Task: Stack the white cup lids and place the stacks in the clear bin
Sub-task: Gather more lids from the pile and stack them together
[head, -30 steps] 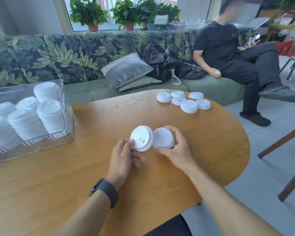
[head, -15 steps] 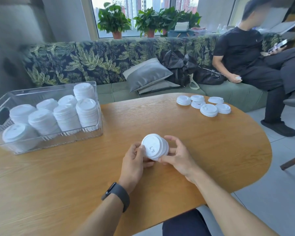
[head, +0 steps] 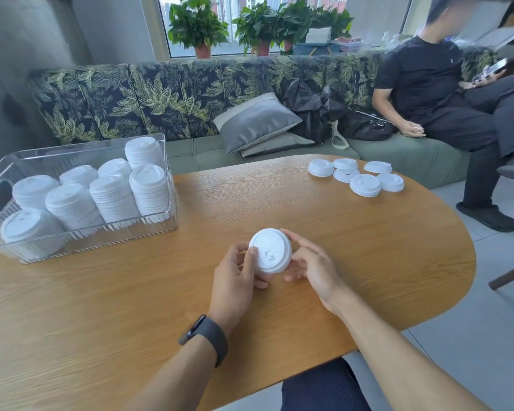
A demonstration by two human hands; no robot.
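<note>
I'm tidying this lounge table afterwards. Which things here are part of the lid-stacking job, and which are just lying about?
Part of the job:
- white plastic cup lids held in both hands
- left hand
- right hand
- loose white lids on the table's far side
- clear plastic bin with lid stacks

Just lying about:
- grey cushion
- black bag
- potted plants

So the tabletop is light wood grain with a rounded right end. A clear bin sits near the far left edge, packed with upright stacks of white lids. Over by the far right edge there's a little cluster of loose lids lying flat, some touching or overlapping, a couple look like short stacks. Around the middle, a bit toward the near edge, both hands rest on the wood with one more lid stack held between them.
</note>
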